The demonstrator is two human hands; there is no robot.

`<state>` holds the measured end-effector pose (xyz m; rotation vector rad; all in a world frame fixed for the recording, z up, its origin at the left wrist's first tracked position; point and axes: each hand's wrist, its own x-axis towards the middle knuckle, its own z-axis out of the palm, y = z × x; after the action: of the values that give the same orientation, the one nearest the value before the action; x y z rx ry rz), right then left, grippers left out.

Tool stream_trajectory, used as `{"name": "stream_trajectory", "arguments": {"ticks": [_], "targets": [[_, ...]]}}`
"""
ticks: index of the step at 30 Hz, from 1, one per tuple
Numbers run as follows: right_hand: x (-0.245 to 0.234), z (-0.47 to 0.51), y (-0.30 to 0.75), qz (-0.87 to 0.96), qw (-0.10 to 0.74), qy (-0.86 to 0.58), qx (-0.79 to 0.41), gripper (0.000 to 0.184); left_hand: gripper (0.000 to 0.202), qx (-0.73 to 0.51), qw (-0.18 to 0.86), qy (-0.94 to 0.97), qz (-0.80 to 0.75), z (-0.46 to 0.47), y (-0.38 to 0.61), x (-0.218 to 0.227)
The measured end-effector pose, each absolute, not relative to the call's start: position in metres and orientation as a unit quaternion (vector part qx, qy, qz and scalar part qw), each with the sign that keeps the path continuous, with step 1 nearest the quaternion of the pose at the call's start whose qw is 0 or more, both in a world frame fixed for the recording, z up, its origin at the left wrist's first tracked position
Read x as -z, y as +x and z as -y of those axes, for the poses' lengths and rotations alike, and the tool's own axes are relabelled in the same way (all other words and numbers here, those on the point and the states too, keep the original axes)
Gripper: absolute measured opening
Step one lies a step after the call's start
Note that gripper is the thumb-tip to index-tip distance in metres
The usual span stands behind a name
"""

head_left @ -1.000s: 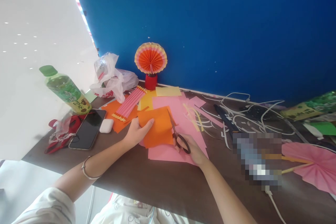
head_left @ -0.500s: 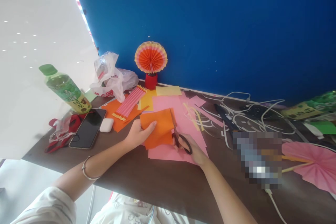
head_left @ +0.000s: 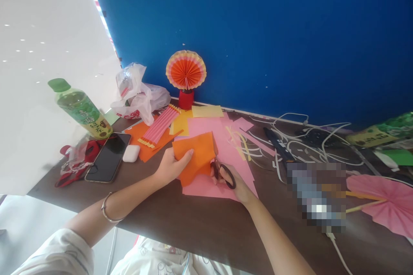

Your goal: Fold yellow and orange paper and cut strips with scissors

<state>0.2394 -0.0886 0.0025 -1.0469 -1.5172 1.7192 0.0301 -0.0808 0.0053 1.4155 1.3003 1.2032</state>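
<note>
An orange sheet of paper [head_left: 195, 157] is pinched at its left side by my left hand [head_left: 171, 165], thumb on top. My right hand [head_left: 234, 180] has its fingers in the handles of dark scissors [head_left: 229, 176], which meet the orange paper's right edge; the blades are mostly hidden there. Under both lies a larger pink sheet [head_left: 209, 188]. Left of the orange paper is a pink folded strip [head_left: 158, 126] with yellow ends, resting on more orange paper [head_left: 171, 139].
A round pleated paper fan [head_left: 186, 71] stands on a red holder by the blue wall. To the left are a tilted green bottle [head_left: 80, 109], a phone [head_left: 108, 159] and a white case [head_left: 131, 153]. White cables [head_left: 300, 142] and a pink fan [head_left: 387, 202] lie right.
The scissors have shifted slightly up and left against the orange paper's right edge. The sheet's lower right part now bends, and its right edge strip is less visible.
</note>
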Motion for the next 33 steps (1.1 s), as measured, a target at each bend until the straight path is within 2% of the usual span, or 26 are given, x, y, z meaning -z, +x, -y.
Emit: {"name": "stream_trajectory", "arguments": {"ticks": [14, 33], "targets": [[-0.0058, 0.0902, 0.236, 0.585, 0.305, -0.424, -0.621, 0.048, 0.027, -0.482, 0.426, 0.56, -0.521, 0.0821, 0.0304, -0.0088], [-0.0062, 0.0885, 0.2403, 0.603, 0.29, -0.398, -0.628, 0.045, 0.027, -0.474, 0.422, 0.574, -0.517, 0.0795, 0.0278, -0.0099]]}}
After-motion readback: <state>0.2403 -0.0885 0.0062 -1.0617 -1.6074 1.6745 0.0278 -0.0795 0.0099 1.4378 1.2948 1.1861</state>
